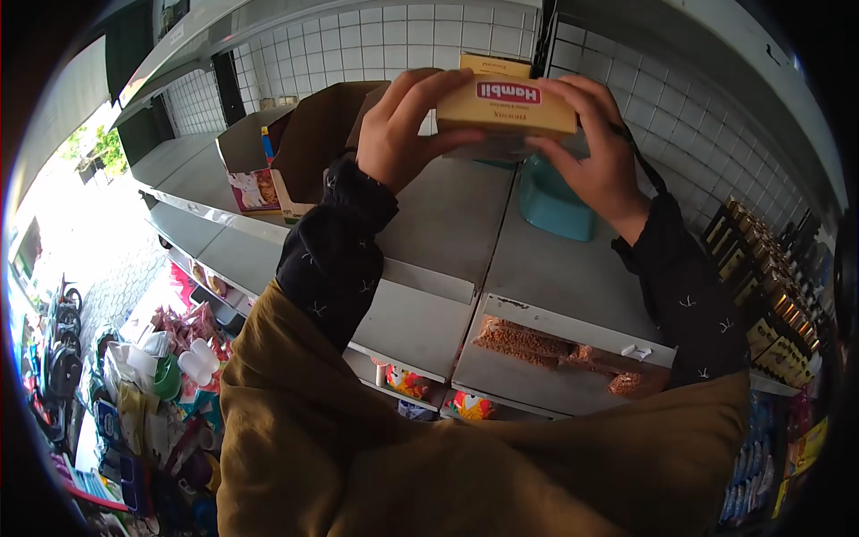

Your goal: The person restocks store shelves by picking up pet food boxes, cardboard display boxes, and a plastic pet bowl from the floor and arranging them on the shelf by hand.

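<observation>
Between both hands, raised over the shelf, is a yellow box [507, 106] with a red label reading "Hambil", upside down in this view. My left hand [400, 125] grips its left end, thumb below and fingers above. At the right end my right hand [597, 148] clasps it the same way. A second yellow panel [495, 65] shows just behind the box's top edge. Below my right hand a teal plastic container [553, 201] stands on the grey shelf [447, 215]. Left of my left hand are open cardboard boxes [309, 139].
A white wire grid [394, 40] backs the shelves. Bags of brown pellets [523, 343] lie on a lower shelf. Rows of dark and gold packages [761, 277] stand at the right. Piled plastic goods [170, 385] fill the lower left, beside a bright paved opening [116, 242].
</observation>
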Demonstrator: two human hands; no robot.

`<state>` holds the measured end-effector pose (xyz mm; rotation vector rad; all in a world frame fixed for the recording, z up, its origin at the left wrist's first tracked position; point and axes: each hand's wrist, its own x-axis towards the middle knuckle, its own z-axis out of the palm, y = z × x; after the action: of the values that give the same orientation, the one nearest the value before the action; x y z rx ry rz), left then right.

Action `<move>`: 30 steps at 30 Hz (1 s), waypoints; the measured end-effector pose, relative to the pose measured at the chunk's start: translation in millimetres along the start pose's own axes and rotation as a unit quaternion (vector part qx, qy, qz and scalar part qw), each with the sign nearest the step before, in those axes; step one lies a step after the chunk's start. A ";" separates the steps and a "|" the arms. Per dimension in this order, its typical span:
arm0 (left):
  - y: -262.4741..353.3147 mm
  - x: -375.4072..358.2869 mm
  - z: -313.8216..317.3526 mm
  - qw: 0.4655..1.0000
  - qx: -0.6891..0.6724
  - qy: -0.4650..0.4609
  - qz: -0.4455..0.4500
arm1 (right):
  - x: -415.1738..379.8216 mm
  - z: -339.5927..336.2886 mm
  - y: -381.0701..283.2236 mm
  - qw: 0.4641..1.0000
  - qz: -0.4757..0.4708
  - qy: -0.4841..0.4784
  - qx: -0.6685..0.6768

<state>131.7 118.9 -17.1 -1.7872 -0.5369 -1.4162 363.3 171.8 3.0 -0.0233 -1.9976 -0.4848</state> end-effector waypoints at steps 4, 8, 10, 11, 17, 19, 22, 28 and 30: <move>-10.6 3.1 7.6 0.992 -0.047 -0.063 -0.096 | 1.9 8.9 15.6 0.994 0.082 -0.033 0.070; -40.0 9.1 21.7 0.976 -0.079 -0.112 -0.167 | 6.8 21.8 38.0 0.992 0.092 -0.048 0.070; -54.6 5.2 29.4 0.973 -0.068 -0.126 -0.179 | 9.8 31.2 49.9 0.989 0.110 -0.069 0.065; -57.4 -0.3 30.5 0.973 -0.068 -0.129 -0.181 | 11.2 37.2 54.2 0.986 0.125 -0.088 0.061; -77.0 -11.3 45.4 0.911 -0.171 -0.112 -0.358 | 19.7 54.5 80.5 0.955 0.197 -0.167 0.146; -79.7 -21.9 51.5 0.891 -0.197 -0.107 -0.394 | 22.3 55.8 87.5 0.963 0.175 -0.155 0.132; -74.3 -43.0 63.8 0.918 -0.165 -0.170 -0.318 | 20.9 62.2 104.5 0.966 0.173 -0.141 0.132; -50.7 -52.6 60.1 0.883 -0.162 -0.223 -0.381 | 13.5 75.9 115.1 0.960 0.243 -0.114 0.078; -46.5 -55.3 55.0 0.864 -0.095 -0.305 -0.388 | 2.7 85.4 125.9 0.961 0.241 -0.097 0.093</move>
<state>115.7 197.7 -59.3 -2.3181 -1.6491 -1.3850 317.2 316.4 13.5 -0.4444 -2.1266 0.0224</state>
